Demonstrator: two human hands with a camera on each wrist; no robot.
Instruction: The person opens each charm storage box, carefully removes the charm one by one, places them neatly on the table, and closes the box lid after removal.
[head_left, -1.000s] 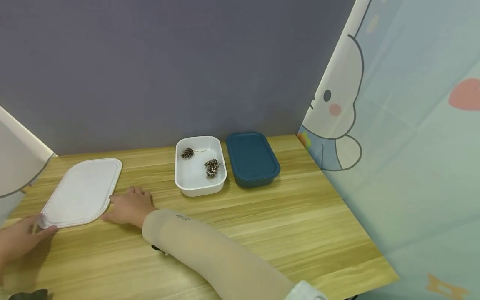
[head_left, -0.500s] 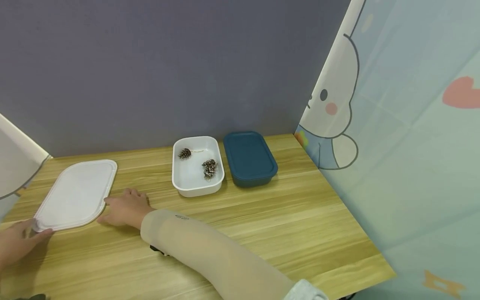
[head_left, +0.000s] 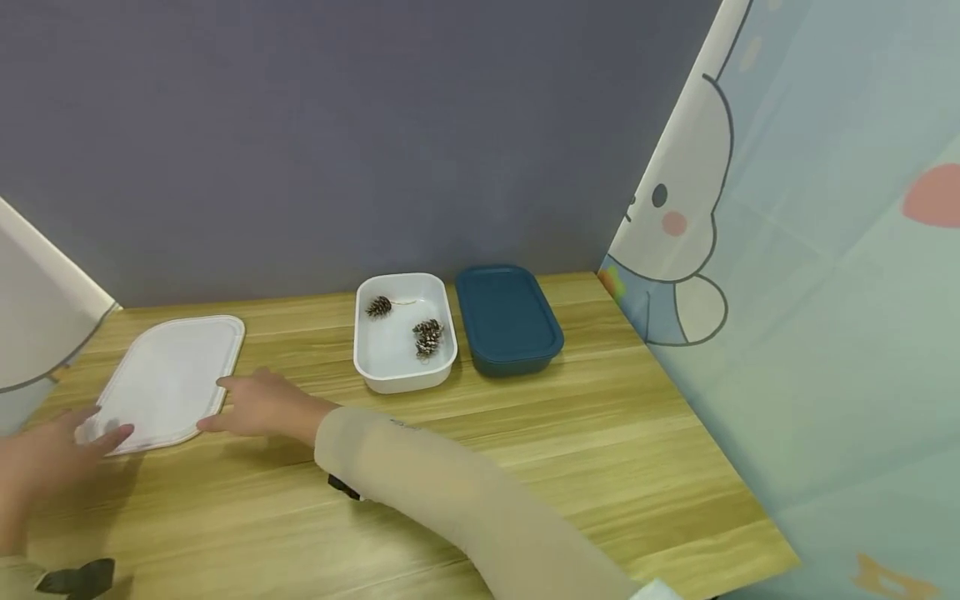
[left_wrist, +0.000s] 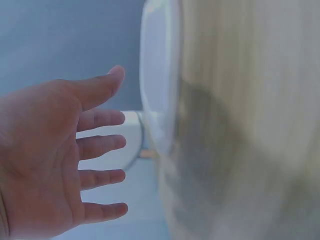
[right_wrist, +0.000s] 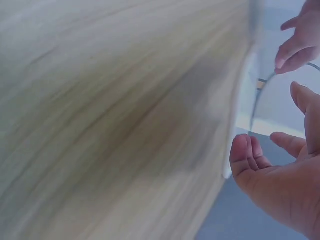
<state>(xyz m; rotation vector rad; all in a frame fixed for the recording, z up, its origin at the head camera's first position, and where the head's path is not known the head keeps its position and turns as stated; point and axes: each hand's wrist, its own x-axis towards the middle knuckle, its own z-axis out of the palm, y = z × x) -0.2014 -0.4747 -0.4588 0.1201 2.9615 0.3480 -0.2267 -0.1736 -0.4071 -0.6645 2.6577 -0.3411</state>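
Observation:
A white rounded lid [head_left: 176,371] lies flat at the left of the table. My left hand [head_left: 56,458] hovers over its near left corner, blurred in the head view. In the left wrist view that hand [left_wrist: 55,160] has its fingers spread and straight, apart from the lid [left_wrist: 159,70]. Beside the lid's right edge is my right hand [head_left: 266,404], thumb and index finger stretched toward the rim, and it holds nothing. The right wrist view shows the right hand [right_wrist: 280,185] with bent, relaxed fingers, and the left hand [right_wrist: 302,45] beyond it.
A white box [head_left: 405,385] at the back middle holds a single pine cone [head_left: 379,307] and a cluster of pine cones [head_left: 427,337]. Right of it stands a blue box with its lid on [head_left: 510,312]. A grey partition [head_left: 360,150] rises behind, a printed curtain [head_left: 810,333] at right.
Both hands have come off the white lid: the left rises from its near corner, the right lifts from its right edge with fingers spreading. The lid stays put; the head view shifts slightly.

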